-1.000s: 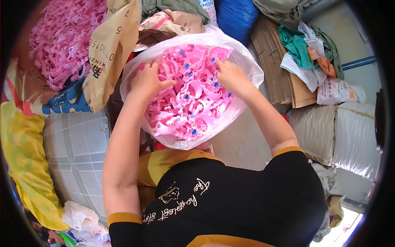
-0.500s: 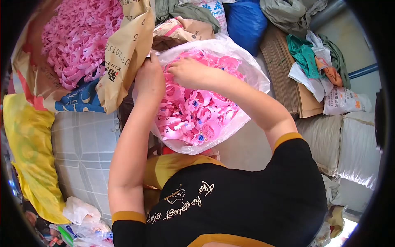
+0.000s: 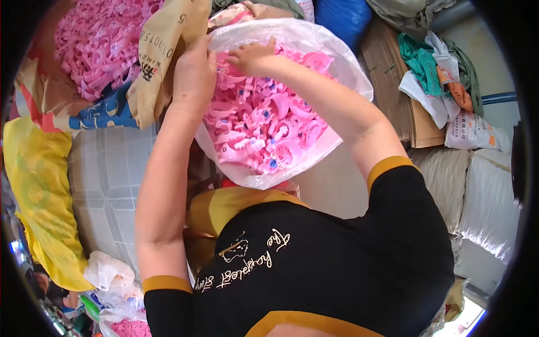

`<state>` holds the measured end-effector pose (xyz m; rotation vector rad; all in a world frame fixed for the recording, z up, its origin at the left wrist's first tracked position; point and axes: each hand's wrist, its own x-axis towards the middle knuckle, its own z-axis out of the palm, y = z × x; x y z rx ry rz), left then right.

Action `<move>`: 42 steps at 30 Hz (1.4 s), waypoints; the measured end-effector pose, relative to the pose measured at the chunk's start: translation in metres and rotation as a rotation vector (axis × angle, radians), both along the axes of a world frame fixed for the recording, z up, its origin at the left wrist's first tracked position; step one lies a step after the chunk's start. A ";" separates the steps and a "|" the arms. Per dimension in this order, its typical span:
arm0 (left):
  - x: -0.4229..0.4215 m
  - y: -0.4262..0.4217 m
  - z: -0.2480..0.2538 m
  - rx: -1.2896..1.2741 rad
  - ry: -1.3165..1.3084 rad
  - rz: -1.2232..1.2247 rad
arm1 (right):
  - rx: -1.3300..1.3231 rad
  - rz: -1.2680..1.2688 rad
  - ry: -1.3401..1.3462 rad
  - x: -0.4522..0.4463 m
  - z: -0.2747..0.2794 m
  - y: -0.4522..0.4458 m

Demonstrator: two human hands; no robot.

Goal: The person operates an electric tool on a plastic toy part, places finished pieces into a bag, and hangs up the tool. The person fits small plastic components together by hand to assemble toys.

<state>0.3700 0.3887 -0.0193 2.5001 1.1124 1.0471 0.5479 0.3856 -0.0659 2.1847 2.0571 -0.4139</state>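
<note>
A person's right hand [image 3: 252, 59], fingers spread, rests on pink plastic pieces [image 3: 264, 115] heaped inside a translucent bag [image 3: 355, 84]. The left hand [image 3: 194, 70] curls at the bag's left rim; whether it grips, I cannot tell. Beside it, a brown paper sack [image 3: 163, 42] reads "2015" and "XINZ"; the black shirt [image 3: 325, 264], "The happiest".

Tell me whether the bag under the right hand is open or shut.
Open: the translucent bag has its mouth spread wide, with pink pieces showing inside.
</note>
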 end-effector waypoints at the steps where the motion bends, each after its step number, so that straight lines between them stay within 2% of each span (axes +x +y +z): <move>1: -0.005 -0.019 0.015 -0.131 -0.080 -0.009 | 0.070 -0.005 -0.030 -0.001 -0.003 0.000; 4: -0.034 -0.041 0.016 -0.095 -0.028 -0.064 | 0.327 0.089 0.105 -0.002 0.004 -0.019; 8: -0.068 -0.083 0.042 -0.519 0.320 -0.447 | 0.567 0.478 -0.111 -0.029 0.012 -0.076; 9: -0.076 -0.093 0.042 -0.463 0.357 -0.441 | 0.455 0.598 -0.034 -0.037 0.026 -0.095; 12: -0.095 -0.111 0.040 -0.351 0.425 -0.438 | 0.364 0.656 0.453 -0.047 0.028 -0.146; 14: -0.103 -0.116 0.036 -0.359 0.419 -0.457 | 0.262 0.573 0.539 -0.049 0.027 -0.164; 15: -0.105 -0.118 0.032 -0.225 0.426 -0.439 | 0.211 0.530 0.581 -0.050 0.025 -0.169; 18: -0.112 -0.117 0.013 -0.018 0.511 -0.492 | 0.335 0.588 0.585 -0.049 0.012 -0.166; 19: -0.115 -0.117 0.011 0.022 0.475 -0.525 | 0.269 0.566 0.621 -0.050 0.014 -0.167; 22: -0.124 -0.117 0.016 -0.003 0.421 -0.568 | 0.350 0.590 0.486 -0.055 0.039 -0.182; 23: -0.127 -0.119 0.018 -0.078 0.426 -0.576 | 0.435 0.676 0.396 -0.058 0.039 -0.187; 25: -0.133 -0.122 0.022 -0.225 0.435 -0.589 | 0.414 0.558 0.536 -0.055 0.024 -0.184; 30: -0.134 -0.124 0.030 -0.230 0.292 -0.637 | 0.370 0.249 0.819 -0.056 0.006 -0.175; 31: -0.130 -0.126 0.030 -0.217 0.250 -0.628 | 0.279 0.217 0.854 -0.065 0.005 -0.182; 34: -0.124 -0.129 0.027 -0.194 0.200 -0.603 | 0.340 0.308 0.584 -0.072 -0.016 -0.192; 35: -0.124 -0.128 0.026 -0.201 0.200 -0.592 | 0.452 0.347 0.514 -0.072 -0.019 -0.191; 39: -0.128 -0.127 0.026 -0.220 0.190 -0.572 | 0.395 0.312 0.469 -0.077 -0.003 -0.193; 42: -0.127 -0.125 0.025 -0.227 0.173 -0.593 | 0.657 0.327 0.388 -0.086 0.017 -0.177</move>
